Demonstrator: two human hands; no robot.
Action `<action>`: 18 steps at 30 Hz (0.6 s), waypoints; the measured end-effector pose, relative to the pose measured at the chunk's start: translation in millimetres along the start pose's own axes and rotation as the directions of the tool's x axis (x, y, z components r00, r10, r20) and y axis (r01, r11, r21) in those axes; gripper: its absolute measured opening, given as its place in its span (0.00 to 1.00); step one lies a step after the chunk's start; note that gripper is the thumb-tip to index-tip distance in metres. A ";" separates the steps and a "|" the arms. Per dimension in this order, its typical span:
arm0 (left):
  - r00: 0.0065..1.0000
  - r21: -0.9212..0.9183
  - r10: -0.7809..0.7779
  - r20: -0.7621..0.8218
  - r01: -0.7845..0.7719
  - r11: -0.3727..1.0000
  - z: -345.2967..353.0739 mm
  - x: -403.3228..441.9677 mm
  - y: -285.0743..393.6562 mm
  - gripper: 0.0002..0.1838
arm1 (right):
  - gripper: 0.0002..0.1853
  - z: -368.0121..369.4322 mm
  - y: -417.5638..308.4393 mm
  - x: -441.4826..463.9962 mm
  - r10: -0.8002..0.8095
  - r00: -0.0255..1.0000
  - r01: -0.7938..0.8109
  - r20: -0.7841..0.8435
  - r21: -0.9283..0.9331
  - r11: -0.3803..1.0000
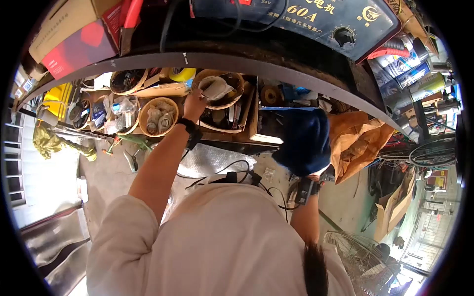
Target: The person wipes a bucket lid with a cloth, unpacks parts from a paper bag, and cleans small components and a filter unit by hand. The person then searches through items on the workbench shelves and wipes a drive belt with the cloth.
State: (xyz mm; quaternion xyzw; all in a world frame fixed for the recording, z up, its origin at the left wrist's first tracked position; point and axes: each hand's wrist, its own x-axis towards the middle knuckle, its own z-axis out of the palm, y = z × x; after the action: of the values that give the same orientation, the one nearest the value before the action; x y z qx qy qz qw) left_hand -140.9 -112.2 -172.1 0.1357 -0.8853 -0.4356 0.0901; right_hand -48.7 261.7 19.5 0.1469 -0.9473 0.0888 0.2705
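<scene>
My left hand (195, 104) reaches to the near left side of a round basket (240, 81) on the shelf. Its fingers are closed at the edge of a pale, clear-wrapped packet (216, 89) lying in the top of that basket. Below it stands another basket with dark parts (217, 118). A dark blue cloth (307, 140) hangs at the right, bunched over my right hand (316, 176). Only a small part of that hand shows under the cloth, and its fingers are hidden.
A basket of bagged parts (158, 117) and several other containers stand left on the shelf. The shelf's dark metal edge (232, 61) runs above. A blue machine (316, 22) is on top. Right are an orange-brown bag (358, 140) and a fan (358, 256).
</scene>
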 end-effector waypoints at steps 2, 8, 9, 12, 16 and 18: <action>1.000 0.007 0.015 -0.014 -0.015 1.000 -3.0 1.6 -3.5 0.22 | 0.28 -2.1 9.2 9.3 -0.011 0.999 0.014 0.044 -0.057 0.998; 0.999 0.445 0.047 0.016 -0.049 0.894 7.5 -1.5 35.9 0.25 | 0.20 -32.1 20.1 40.7 0.112 0.978 -0.144 0.177 0.178 0.973; 0.994 0.505 0.107 0.002 -0.093 0.858 11.0 -1.2 39.3 0.25 | 0.20 1.2 54.4 9.5 0.199 0.964 -0.251 0.175 0.363 0.897; 0.992 0.480 0.120 0.034 -0.122 0.869 14.8 -1.1 59.7 0.22 | 0.21 6.9 61.0 6.0 0.250 0.913 -0.361 0.322 0.351 0.864; 0.952 0.467 0.303 -0.027 -0.256 0.846 23.0 7.0 46.2 0.15 | 0.23 30.8 60.1 -1.5 0.206 0.842 -0.437 0.499 0.854 -0.281; 0.972 0.313 0.230 -0.046 -0.205 0.927 24.3 15.7 36.2 0.13 | 0.24 30.4 47.2 6.9 0.158 0.851 -0.399 0.500 0.813 -0.423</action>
State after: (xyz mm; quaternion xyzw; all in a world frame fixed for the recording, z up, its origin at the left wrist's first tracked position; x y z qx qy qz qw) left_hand -168.4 -77.9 -157.4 0.0667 -0.9472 -0.2746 0.1517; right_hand -84.4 297.0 -6.4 0.0534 -0.4914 0.8666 -0.0685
